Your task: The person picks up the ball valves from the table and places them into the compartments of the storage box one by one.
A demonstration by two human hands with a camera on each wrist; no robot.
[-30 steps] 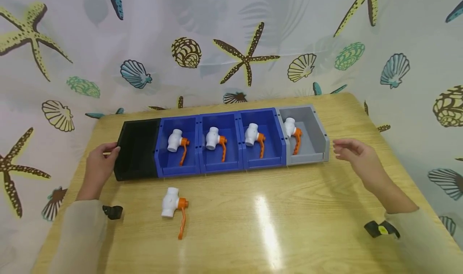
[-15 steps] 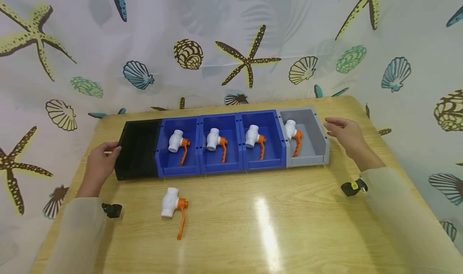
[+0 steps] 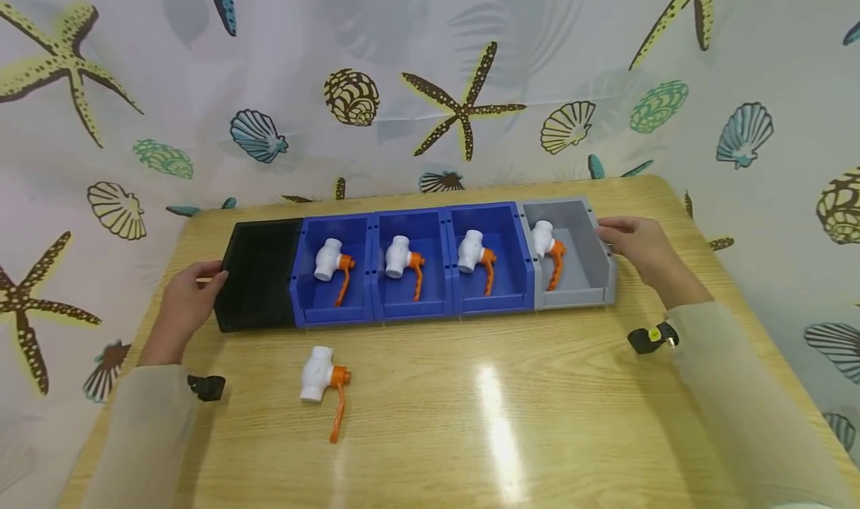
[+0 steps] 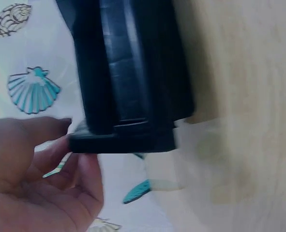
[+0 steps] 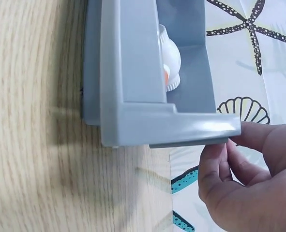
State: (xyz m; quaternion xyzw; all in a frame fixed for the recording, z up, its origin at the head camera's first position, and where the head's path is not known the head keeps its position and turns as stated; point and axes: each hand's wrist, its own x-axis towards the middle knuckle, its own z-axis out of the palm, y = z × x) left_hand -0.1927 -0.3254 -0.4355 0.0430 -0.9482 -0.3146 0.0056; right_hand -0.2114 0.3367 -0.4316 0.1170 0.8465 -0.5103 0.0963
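A row of joined bins spans the table: a black bin point(image 3: 260, 274) at the left end, three blue bins point(image 3: 411, 225), and a grey bin point(image 3: 578, 298) at the right end. My left hand point(image 3: 190, 304) pinches the black bin's outer side wall between thumb and fingers, seen close in the left wrist view. At the other end, my right hand point(image 3: 641, 249) grips the grey bin's outer wall at the rim, thumb on one face and fingertips on the other. White ball valves with orange lever handles lie in the blue bins and the grey one, such as this valve point(image 3: 328, 259).
One more white and orange ball valve point(image 3: 317, 375) lies on the wooden table point(image 3: 430, 419) in front of the bins at left. A curtain point(image 3: 376, 39) printed with starfish and shells hangs right behind the table's back edge.
My right hand has come inward from the right and taken hold of the grey bin's outer wall. The left hand has kept its hold on the black bin; the valves have not moved.
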